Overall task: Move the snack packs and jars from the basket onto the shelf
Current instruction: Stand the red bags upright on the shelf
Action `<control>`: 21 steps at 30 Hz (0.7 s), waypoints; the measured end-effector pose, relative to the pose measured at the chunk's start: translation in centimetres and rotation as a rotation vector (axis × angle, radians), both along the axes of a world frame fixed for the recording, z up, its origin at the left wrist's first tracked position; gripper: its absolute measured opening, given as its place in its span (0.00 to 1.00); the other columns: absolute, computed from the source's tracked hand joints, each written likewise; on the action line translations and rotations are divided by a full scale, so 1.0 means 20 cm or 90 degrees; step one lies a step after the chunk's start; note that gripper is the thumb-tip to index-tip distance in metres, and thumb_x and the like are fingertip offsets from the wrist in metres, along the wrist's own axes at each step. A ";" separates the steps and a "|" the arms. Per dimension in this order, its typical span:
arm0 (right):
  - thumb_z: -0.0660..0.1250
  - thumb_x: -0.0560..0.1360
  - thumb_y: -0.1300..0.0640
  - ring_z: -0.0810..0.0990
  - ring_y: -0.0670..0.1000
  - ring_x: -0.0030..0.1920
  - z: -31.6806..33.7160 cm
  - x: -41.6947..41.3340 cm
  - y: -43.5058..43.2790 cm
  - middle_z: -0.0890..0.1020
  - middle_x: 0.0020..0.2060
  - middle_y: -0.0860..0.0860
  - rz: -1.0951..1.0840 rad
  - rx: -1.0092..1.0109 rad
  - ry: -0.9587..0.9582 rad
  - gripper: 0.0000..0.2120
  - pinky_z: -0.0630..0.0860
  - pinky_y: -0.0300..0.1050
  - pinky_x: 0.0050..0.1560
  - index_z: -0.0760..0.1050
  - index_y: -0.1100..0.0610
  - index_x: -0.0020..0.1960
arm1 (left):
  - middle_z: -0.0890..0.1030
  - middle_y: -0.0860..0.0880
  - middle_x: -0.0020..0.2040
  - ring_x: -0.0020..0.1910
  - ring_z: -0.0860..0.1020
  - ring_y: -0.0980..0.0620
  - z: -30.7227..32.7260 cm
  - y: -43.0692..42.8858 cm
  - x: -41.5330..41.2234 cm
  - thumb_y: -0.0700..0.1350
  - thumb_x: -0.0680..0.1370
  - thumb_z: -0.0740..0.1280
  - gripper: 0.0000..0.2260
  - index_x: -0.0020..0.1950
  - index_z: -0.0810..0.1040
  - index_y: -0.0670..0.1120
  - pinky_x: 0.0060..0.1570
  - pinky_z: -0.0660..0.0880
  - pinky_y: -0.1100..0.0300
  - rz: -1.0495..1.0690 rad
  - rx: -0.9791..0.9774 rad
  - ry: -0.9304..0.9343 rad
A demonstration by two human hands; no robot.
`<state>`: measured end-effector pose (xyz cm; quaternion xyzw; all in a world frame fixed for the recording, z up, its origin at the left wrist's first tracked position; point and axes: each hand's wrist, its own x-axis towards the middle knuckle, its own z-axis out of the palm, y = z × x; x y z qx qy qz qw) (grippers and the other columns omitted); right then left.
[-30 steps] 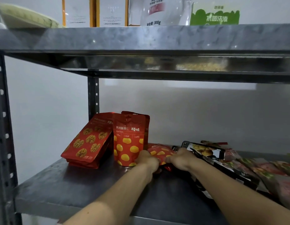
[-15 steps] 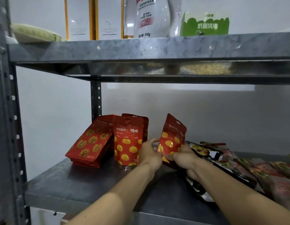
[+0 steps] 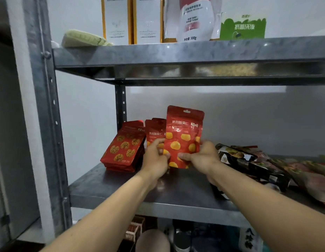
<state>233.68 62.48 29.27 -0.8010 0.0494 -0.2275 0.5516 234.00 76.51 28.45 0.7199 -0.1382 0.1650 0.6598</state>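
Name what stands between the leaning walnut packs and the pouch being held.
A second upright chestnut pouch, partly behind the left hand gripping the held pouch; head view.

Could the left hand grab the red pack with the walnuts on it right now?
Probably yes. The walnut pack leans just beside the left hand with nothing between them. But that hand is gripping the chestnut pack, so it would need to let go first.

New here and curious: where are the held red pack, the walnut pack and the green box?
held red pack [image 3: 183, 135], head view, middle of its front.
walnut pack [image 3: 124, 148], head view, its printed front.
green box [image 3: 242, 27], head view, its front label.
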 end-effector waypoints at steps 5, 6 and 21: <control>0.83 0.59 0.53 0.81 0.53 0.53 -0.05 -0.05 0.19 0.82 0.52 0.49 -0.025 -0.025 -0.018 0.30 0.79 0.54 0.56 0.74 0.51 0.56 | 0.80 0.52 0.46 0.43 0.79 0.59 -0.04 0.21 -0.04 0.37 0.79 0.66 0.13 0.62 0.73 0.46 0.38 0.77 0.70 -0.053 -0.018 0.005; 0.83 0.59 0.53 0.81 0.54 0.54 -0.06 -0.06 0.22 0.82 0.52 0.50 -0.028 -0.040 -0.022 0.30 0.79 0.54 0.56 0.73 0.51 0.56 | 0.80 0.50 0.46 0.43 0.79 0.59 -0.05 0.23 -0.04 0.37 0.78 0.68 0.13 0.61 0.73 0.45 0.37 0.77 0.70 -0.059 -0.018 0.007; 0.81 0.64 0.58 0.79 0.53 0.58 -0.16 0.00 0.36 0.80 0.58 0.50 -0.009 -0.103 0.000 0.30 0.77 0.52 0.59 0.70 0.54 0.61 | 0.81 0.44 0.47 0.44 0.80 0.53 -0.19 0.38 0.10 0.36 0.73 0.72 0.14 0.53 0.71 0.45 0.42 0.76 0.63 -0.037 0.043 0.068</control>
